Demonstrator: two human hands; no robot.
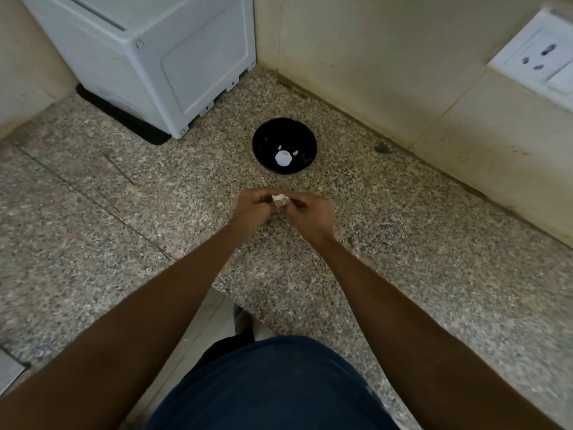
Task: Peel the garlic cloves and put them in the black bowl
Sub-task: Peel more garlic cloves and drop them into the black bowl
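Note:
A black bowl (284, 146) stands on the speckled granite counter (403, 243), with a white garlic piece (282, 157) and a few small white bits lying inside. In front of the bowl my left hand (252, 209) and my right hand (310, 214) meet above the counter. Both pinch a small white garlic clove (280, 198) between their fingertips. Most of the clove is hidden by the fingers.
A white appliance (161, 57) on a black mat stands at the back left. Beige walls close the corner behind the bowl, with a white wall socket (539, 60) at the right. The counter's front edge runs diagonally near my body.

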